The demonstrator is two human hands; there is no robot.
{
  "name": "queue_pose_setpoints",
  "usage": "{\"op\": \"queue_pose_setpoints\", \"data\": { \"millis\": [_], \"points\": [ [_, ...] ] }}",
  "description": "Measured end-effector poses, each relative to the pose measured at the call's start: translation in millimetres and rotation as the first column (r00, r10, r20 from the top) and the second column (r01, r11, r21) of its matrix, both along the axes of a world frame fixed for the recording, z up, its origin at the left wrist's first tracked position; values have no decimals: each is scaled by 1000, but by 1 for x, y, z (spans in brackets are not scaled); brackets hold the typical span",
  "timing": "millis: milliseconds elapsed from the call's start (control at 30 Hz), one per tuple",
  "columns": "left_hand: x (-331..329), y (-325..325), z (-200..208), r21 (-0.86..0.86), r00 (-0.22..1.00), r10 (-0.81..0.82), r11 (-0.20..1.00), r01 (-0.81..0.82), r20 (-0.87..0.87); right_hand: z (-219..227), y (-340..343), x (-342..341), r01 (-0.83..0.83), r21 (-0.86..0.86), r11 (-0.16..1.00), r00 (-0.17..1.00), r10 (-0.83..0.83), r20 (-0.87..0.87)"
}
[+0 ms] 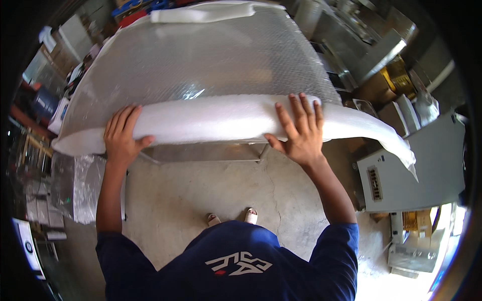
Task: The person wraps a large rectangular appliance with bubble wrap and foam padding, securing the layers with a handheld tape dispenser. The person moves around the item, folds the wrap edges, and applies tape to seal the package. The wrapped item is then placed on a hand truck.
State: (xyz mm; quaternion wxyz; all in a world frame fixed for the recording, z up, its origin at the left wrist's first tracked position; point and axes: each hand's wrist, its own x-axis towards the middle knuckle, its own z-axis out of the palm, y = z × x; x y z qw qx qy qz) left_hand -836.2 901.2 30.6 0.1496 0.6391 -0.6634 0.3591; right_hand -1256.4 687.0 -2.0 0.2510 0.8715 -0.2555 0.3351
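A long white foam sheet [211, 119], rolled or folded into a soft strip, lies along the near edge of a table. Its right end hangs past the table's corner and droops. Clear bubble wrap [201, 60] covers the tabletop beyond it. My left hand [123, 133] rests on the strip near its left end, thumb apart and fingers stretched out. On the strip's right part lies my right hand [303, 131], palm down with its fingers spread. Neither hand grips anything. Another white foam roll [203, 13] sits at the table's far edge.
Plastic-wrapped goods [75, 188] stand below the table's left corner. To the right is a large grey cabinet [414, 163]. Cardboard boxes [376, 93] and metal parts crowd the right side. A metal table frame [206, 153] shows under the near edge, above the concrete floor [170, 195].
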Motion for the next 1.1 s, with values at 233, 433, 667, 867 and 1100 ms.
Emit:
{"op": "queue_pose_setpoints", "data": {
  "millis": [233, 433, 667, 867, 1100],
  "points": [
    [-43, 8, 34, 132, 998, 53, 990, -58, 42, -66, 56, -24, -556, -78, 828, 724, 528, 443],
    [-64, 0, 36, 409, 997, -77, 909, 78, -18, -245, -34, -14, 80, 765, 639, 967, -237, 97],
    [-93, -30, 18, 104, 981, -161, 980, 172, -104, -280, -122, 29, 290, 791, 539, 922, -380, -79],
    [-101, -52, 15, 32, 994, -104, 994, 103, 23, -299, -110, 21, 293, 802, 520, 921, -378, -92],
    [-112, -60, 5, 46, 953, -171, 981, 188, -250, -230, 82, -43, -62, 998, 23, 956, -287, 66]
  ]
}}
